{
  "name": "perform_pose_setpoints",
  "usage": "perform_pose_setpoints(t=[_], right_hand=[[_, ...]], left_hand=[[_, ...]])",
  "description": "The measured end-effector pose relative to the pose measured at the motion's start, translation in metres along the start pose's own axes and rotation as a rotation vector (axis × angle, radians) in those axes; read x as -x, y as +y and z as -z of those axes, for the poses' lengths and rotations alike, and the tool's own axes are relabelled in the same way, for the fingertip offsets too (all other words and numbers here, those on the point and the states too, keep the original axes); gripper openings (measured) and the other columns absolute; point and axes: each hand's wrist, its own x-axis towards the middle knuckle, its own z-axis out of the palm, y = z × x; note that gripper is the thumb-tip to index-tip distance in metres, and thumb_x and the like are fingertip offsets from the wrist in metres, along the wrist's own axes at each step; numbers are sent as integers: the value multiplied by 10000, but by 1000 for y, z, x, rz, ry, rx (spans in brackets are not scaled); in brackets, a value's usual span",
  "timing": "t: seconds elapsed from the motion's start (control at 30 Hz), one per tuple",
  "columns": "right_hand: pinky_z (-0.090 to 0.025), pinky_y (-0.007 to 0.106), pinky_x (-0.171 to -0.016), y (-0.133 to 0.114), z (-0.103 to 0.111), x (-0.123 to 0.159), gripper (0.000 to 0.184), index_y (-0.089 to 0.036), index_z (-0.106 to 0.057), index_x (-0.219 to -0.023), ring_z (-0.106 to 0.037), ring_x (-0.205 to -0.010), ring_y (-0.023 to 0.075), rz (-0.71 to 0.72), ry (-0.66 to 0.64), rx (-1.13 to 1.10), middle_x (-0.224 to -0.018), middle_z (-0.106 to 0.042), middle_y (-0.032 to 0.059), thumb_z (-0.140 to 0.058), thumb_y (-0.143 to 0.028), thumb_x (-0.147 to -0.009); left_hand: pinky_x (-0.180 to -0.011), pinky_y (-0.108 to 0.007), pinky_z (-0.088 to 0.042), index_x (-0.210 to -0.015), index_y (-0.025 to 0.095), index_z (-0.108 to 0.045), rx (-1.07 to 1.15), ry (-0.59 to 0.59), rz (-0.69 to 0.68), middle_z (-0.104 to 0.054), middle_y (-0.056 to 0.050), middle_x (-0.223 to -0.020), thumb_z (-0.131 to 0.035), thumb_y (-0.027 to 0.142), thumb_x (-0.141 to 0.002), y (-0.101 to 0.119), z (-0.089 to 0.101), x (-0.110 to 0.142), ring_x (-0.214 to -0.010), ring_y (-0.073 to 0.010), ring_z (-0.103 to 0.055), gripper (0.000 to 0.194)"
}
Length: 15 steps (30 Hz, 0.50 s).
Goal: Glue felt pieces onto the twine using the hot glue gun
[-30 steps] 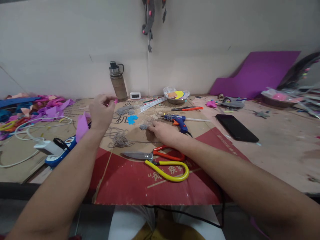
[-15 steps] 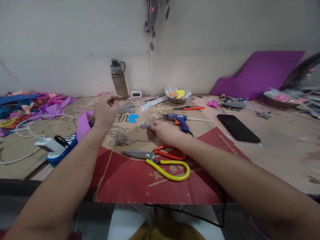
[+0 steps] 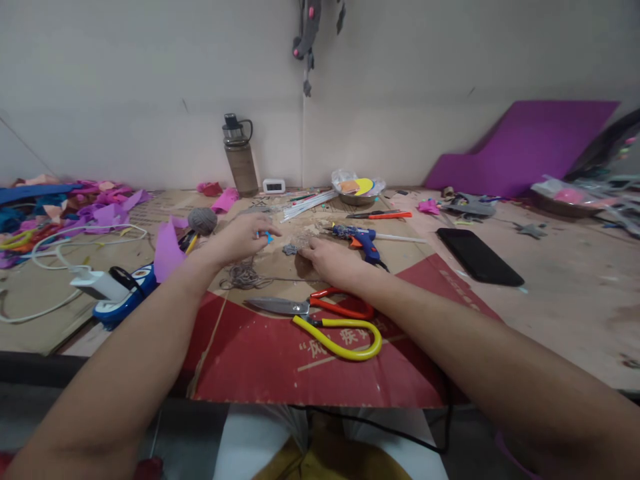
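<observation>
My left hand point(image 3: 245, 238) is low over the cardboard, its fingers closed around a blue flower-like cutout point(image 3: 269, 237) that shows between them. My right hand point(image 3: 333, 261) rests on the cardboard, fingertips pinched at the edge of a small grey cutout point(image 3: 289, 249). A loose heap of grey-brown yarn point(image 3: 244, 275) lies below my left hand, one strand trailing right. Just beyond my right hand is a blue glue gun point(image 3: 367, 245) with a clear stick in its back. Large scissors point(image 3: 345, 339) with red and yellow handles lie nearer me, blades apart.
A grey yarn ball point(image 3: 203, 220), a bottle point(image 3: 241, 163) and a small digital clock point(image 3: 274, 186) stand behind. White sticks point(image 3: 310, 205) and a bowl point(image 3: 357, 199) sit at the back. A phone point(image 3: 479, 257) lies right; a power strip point(image 3: 125, 300) and felt scraps point(image 3: 113, 217) are left.
My left hand has come down and to the right onto the blue cutout, uncovering the grey yarn ball and pink scraps behind it. My right hand has stayed at the grey cutout.
</observation>
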Motion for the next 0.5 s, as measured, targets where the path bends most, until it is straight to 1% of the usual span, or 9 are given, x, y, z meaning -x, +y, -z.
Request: perform_pose_setpoints(t=[0.1,0.2,0.37,0.5], right_hand=[[-399,283,-716,-1,2,1,338,-163,-609,-1127,-568,-872,184,7,2,-6,-1097,-574,126,-371,-95,-897],[-400,285,-719,-3,4,2,350,-160,-603,-1150,-566,-880,187,5,0,-6,-1109,-572,130,-365,-97,-901],[-407,293,-711,-3,4,1,356,-159,-613,-1139,-578,-878,200,6,-7,21,-1109,-574,138,-346,-100,-911],[-412,287,-707,-2,3,1,359,-158,-610,-1155,-586,-877,200,9,-13,37,-1107,-578,141,-350,-102,-914]], left_hand=[[-840,-310,-465,-1020,246,-744,-13,-89,-40,-680,-67,-1021,-499,143,-750,-1,-4,1,-899,-190,-627,379],[-840,-322,-466,-1072,228,-728,-41,-147,-66,-673,-90,-1037,-494,167,-781,0,-8,2,-908,-206,-629,379],[-900,-304,-454,-1121,249,-701,-89,-239,-67,-676,-60,-1084,-471,100,-760,3,-15,2,-992,-197,-618,453],[-921,-297,-449,-1191,207,-658,-124,-323,-94,-661,-66,-1119,-442,81,-760,6,-17,0,-1020,-192,-605,499]])
